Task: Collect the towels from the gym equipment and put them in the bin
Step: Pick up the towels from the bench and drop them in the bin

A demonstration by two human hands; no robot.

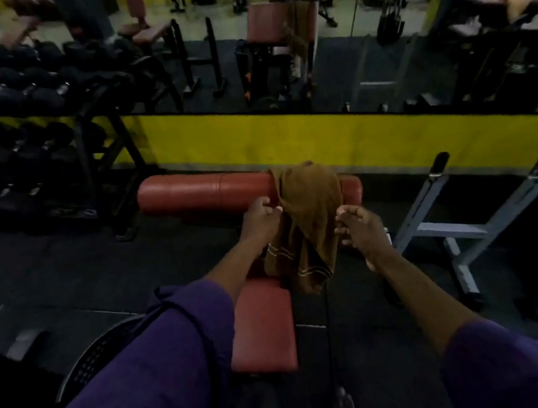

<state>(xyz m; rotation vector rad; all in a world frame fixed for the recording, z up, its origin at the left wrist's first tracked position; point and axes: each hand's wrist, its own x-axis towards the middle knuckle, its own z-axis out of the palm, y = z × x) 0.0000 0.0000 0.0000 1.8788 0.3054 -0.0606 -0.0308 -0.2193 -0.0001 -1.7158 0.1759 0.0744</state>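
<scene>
We see the brown towel [309, 205] draped over the right end of the red roller pad [203, 190], hanging down toward the red bench seat [261, 329]. Left hand [261, 217] pinches the towel's left edge and right hand [360, 225] pinches its right edge. The black perforated bin [99, 355] sits lower left, partly behind the purple sleeve [140, 377].

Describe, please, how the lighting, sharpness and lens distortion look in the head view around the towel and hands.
Head view: dim overall, with the dumbbell rack nearly lost in shadow; the brown towel, left hand and right hand are slightly soft yet readable; wide-angle distortion bows the yellow wall band; reflections in the mirror above look smeared.
</scene>
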